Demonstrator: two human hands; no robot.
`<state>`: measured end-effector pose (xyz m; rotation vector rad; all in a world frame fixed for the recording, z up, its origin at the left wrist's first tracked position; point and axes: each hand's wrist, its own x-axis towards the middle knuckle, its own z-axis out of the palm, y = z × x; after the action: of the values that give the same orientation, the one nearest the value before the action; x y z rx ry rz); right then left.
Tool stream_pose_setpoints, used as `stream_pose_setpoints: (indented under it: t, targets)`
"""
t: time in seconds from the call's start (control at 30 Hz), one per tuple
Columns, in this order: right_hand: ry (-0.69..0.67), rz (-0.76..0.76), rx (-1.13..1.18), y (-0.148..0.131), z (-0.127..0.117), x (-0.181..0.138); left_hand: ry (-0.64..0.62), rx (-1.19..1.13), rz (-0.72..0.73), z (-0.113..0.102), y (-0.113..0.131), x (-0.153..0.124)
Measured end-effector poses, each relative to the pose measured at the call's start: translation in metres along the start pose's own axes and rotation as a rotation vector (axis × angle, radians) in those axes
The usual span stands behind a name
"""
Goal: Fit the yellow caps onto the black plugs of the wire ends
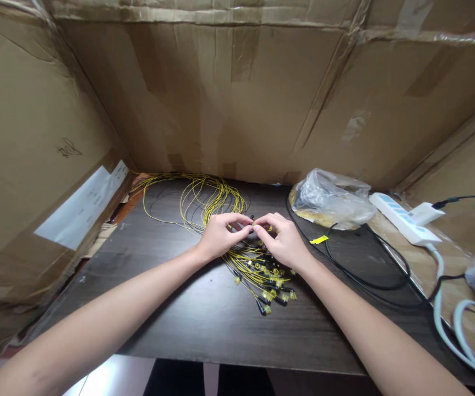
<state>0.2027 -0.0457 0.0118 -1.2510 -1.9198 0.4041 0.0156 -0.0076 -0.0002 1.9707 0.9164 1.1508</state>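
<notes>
Over the middle of the dark table my left hand [224, 231] is closed, its thumb and fingertips pinching a small black cable connector [252, 229]. My right hand [280, 239] meets it from the other side, also closed in a pinch at the connector; a bit of yellow shows at its fingertips, mostly hidden. Beneath both hands fans out a bunch of thin yellow cables [237, 256]. Many end in black connectors with see-through yellow caps [267, 310], spread below my right hand. Behind my left hand the cables run back into a loose coil [216, 195].
Cardboard walls [220, 99] enclose the table [171, 308] at the back and sides. At the back right lie a clear plastic bag [332, 192] and a white power strip [402, 217] with a plugged-in adapter. A black cord [344, 272] with a yellow tag [318, 240] loops across the right side.
</notes>
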Motion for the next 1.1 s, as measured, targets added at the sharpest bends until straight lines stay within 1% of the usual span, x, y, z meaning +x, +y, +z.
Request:
stream_pose_setpoints:
  t: [0.23,0.5,0.57,0.67,0.77,0.83,0.97,1.1]
  targets:
    - [-0.079,-0.029,0.0,0.0021,0.0047,0.0007,-0.019,0.032,0.041,-0.0011,0.0046,-0.0005]
    - [-0.031,-0.001,0.038,0.0001,0.004,0.0005,-0.062,-0.029,-0.046,-0.0013,0.0055,0.0009]
    - [-0.017,0.029,0.072,0.0007,0.0033,0.0006,-0.058,-0.034,-0.05,-0.0015,0.0049,0.0011]
    - [-0.005,0.117,0.161,0.0023,0.0019,0.0009,-0.05,-0.031,-0.057,-0.002,0.0041,0.0009]
    - [-0.022,0.196,0.239,0.0034,0.0003,0.0013,-0.048,-0.027,-0.06,-0.0024,0.0037,0.0006]
    - [-0.028,0.213,0.249,0.0038,-0.0003,0.0017,-0.043,-0.019,-0.047,-0.0022,0.0036,0.0005]
    - [-0.03,0.179,0.176,0.004,0.0001,0.0019,-0.025,0.011,-0.006,-0.0008,0.0032,0.0]
    - [-0.013,0.138,0.147,0.0039,0.0008,0.0013,0.001,0.001,-0.012,-0.0003,0.0031,0.0001]
